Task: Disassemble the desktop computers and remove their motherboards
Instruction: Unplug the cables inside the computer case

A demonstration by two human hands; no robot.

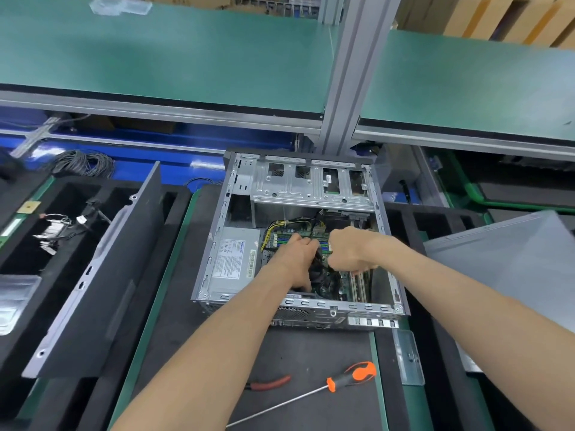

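Presently, by label:

Left hand [295, 256]: inside the open computer case [298, 244], back of hand up, fingers [300, 286] curled down among black cables [323, 275]; cannot tell what is gripped, if anything.

Right hand [348, 250]: just beside the left hand, over the middle of the board, fingers [357, 270] bent downward into a loose fist, tips hidden among the cables; cannot tell whether pinching something.

Motherboard [314, 236]: still seated in the case, directly beneath both sets of fingers; green surface showing beyond the knuckles and near the fingertips.

Memory slots [280, 241]: just beyond the left knuckles, partly covered.

Yellow wires [270, 231]: left of the left fingers, running between board and power supply.

Power supply [233, 259]: grey box with label, left of the left fingers, inside the case wall.

Drive cage [311, 181]: bare metal, well beyond both sets of fingers, at the far end of the case.

Expansion slots [357, 284]: just below the right fingers, toward the near case edge.

Screwdriver [311, 393]: orange-and-black handle, long shaft, lying on the bench [311, 353], well nearer than the fingers, untouched.

Red-handled tool [270, 382]: near the screwdriver, left of its handle, partly hidden by the left forearm.

Side panel [102, 269]: dark, lying tilted on black foam, well left of the left fingers.

Grey sheet [504, 259]: well right of the right fingers, beyond the forearm.
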